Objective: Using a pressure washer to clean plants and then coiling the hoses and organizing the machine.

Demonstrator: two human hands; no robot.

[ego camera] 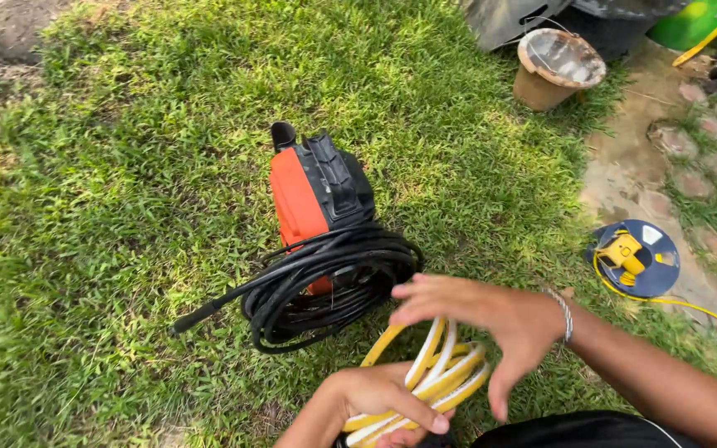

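Left hand (379, 398) low at the frame's bottom, fingers clamped around yellow-white hose coil (437, 373). Right hand (491, 319) hovers over coil, fingers spread, palm down. Beyond: black hose coil (334, 282) against orange washer (313, 195) on grass (126, 207). Far: upturned pot (556, 66), contents hidden.

Lower edge, 6 o'clock: the coil of yellow-and-white flat hose (433, 377) is cut off below, and part of it is hidden under the left hand (379, 398) closed on it. The right hand (491, 319) covers the coil's upper turns; its forearm leaves at 4 o'clock. The base of the orange-and-black pressure washer (313, 191) is hidden behind the coiled black rubber hose (334, 278). At 1 o'clock, a dark grey object (508, 17) is cropped and cannot be identified.
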